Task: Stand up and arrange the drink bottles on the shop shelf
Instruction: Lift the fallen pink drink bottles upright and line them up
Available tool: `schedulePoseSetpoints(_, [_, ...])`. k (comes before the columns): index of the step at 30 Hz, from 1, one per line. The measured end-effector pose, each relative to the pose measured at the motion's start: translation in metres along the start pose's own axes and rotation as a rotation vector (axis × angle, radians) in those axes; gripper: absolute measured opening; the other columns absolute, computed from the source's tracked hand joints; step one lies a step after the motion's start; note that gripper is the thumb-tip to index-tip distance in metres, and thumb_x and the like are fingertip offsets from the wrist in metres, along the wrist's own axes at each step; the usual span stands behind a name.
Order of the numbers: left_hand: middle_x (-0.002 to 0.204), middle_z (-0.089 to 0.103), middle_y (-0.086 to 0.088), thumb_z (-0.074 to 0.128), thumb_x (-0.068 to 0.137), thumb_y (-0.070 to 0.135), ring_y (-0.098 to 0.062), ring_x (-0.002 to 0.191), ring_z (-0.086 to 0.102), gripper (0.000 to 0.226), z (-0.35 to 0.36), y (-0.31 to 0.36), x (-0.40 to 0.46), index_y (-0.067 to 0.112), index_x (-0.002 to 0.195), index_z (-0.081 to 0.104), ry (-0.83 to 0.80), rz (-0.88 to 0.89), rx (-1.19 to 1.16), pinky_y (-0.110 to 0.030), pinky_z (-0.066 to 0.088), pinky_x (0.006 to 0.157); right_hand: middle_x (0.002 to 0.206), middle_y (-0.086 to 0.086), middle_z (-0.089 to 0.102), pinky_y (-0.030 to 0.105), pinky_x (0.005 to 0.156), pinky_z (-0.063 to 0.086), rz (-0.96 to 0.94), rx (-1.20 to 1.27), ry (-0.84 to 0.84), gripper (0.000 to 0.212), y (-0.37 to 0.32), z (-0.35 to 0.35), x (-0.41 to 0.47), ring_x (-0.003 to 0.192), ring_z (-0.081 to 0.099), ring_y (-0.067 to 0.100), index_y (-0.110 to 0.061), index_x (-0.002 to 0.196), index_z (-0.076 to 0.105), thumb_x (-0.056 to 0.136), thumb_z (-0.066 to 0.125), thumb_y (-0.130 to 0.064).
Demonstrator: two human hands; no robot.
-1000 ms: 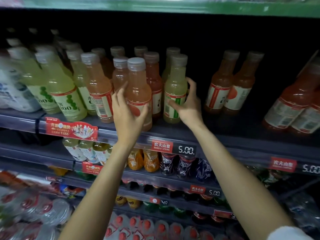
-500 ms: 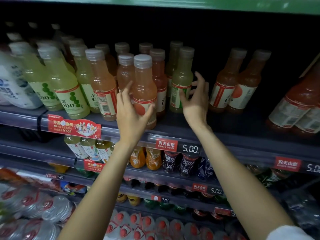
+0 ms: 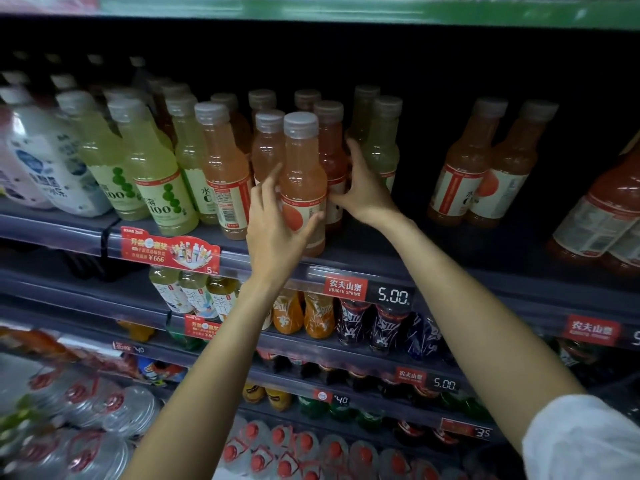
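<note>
Dark shop shelf [image 3: 398,261] with red price tags, our left hand [image 3: 277,233] gripping the upright peach bottle [image 3: 303,181] at centre, cap towards twelve o'clock, right hand [image 3: 363,188] fingers curled round the redder bottle [image 3: 332,150] at two o'clock behind it.

Two bare forearms come up from the bottom of the frame, both uncovered from wrist to elbow. The left hand [image 3: 273,233] and right hand [image 3: 363,192] wear no gloves, rings or watch. A white fabric sleeve [image 3: 585,441] covers the right upper arm at the lower right corner.
</note>
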State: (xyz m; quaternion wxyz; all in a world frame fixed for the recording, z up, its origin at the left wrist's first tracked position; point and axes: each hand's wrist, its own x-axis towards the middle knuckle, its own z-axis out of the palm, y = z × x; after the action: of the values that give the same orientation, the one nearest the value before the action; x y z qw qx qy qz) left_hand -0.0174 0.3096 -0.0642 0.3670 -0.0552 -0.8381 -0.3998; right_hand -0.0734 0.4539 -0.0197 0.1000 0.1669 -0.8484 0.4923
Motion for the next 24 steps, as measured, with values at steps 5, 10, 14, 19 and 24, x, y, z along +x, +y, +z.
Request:
schedulePoseSetpoints(5, [0.137,0.044,-0.005,0.076,0.078,0.043,0.01,0.113,0.03,0.083,-0.005,-0.002,-0.002,0.012,0.143,0.035,0.001,0.004,0.024,0.006,0.028,0.08,0.111,-0.003,0.061,0.028,0.085,0.053,0.051,0.005,0.386,0.073,0.005,-0.004,-0.022,0.093,0.06,0.007,-0.016,0.138,0.038,0.076,0.076,-0.013])
schedulePoseSetpoints(10, [0.14,0.043,-0.005,0.076,0.077,0.042,0.009,0.112,0.03,0.084,-0.003,0.001,-0.002,0.012,0.144,0.034,-0.015,-0.009,0.024,0.007,0.025,0.08,0.13,0.002,0.051,0.027,0.087,0.05,-0.074,-0.221,0.341,0.063,-0.01,-0.027,-0.028,0.107,0.054,0.007,-0.018,0.136,0.044,0.079,0.072,-0.02])
schedulePoseSetpoints(14, [0.139,0.044,-0.003,0.076,0.077,0.043,0.005,0.113,0.034,0.084,-0.004,0.004,-0.002,0.015,0.144,0.033,-0.015,-0.013,0.02,-0.003,0.03,0.082,0.141,0.004,0.045,0.027,0.094,0.039,-0.017,-0.198,0.146,0.086,-0.014,-0.017,-0.025,0.125,0.047,0.017,-0.022,0.146,0.024,0.077,0.075,-0.028])
schedulePoseSetpoints(19, [0.14,0.043,-0.004,0.075,0.078,0.044,0.003,0.115,0.034,0.085,-0.004,0.004,-0.002,0.014,0.145,0.033,-0.024,0.001,0.018,-0.016,0.035,0.087,0.135,0.003,0.052,0.031,0.09,0.044,0.043,-0.138,0.102,0.09,-0.008,-0.003,-0.016,0.118,0.054,0.023,-0.023,0.146,0.022,0.075,0.078,-0.024])
schedulePoseSetpoints(24, [0.14,0.042,-0.005,0.074,0.078,0.045,0.002,0.117,0.033,0.085,-0.004,0.003,-0.002,0.012,0.145,0.032,-0.016,0.004,0.025,-0.014,0.033,0.087,0.128,0.002,0.056,0.029,0.08,0.043,0.129,-0.133,0.194,0.086,-0.005,0.005,-0.015,0.111,0.058,0.022,-0.024,0.139,0.03,0.07,0.082,-0.03])
